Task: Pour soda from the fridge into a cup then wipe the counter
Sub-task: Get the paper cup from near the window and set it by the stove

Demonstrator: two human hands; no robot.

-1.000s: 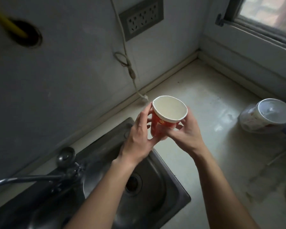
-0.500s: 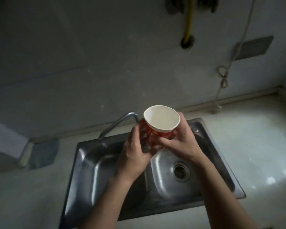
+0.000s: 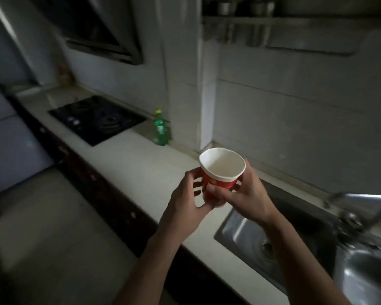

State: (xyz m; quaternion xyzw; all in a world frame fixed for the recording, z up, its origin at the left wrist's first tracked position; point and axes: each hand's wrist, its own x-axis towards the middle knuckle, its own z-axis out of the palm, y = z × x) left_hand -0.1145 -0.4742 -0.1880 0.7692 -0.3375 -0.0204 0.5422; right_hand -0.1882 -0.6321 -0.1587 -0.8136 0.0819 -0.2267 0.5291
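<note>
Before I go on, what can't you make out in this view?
Head view:
1. Base of the cup: covered by the left hand and right hand gripping it.
2. Label and fill level of the green bottle: too small and dim.
3. The faucet: blurred.
4. The sink: cut off by the right and bottom edges.
5. The rack overhead: cut off by the top edge, dark.

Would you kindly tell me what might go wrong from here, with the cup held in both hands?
1. The rim of the paper cup looks squeezed out of round between the left hand and right hand; filled, its wall may buckle and spill.
2. The green bottle stands capped on the counter beside the stove; both hands are busy, and the light empty cup, once set down, could tip during pouring.
</note>
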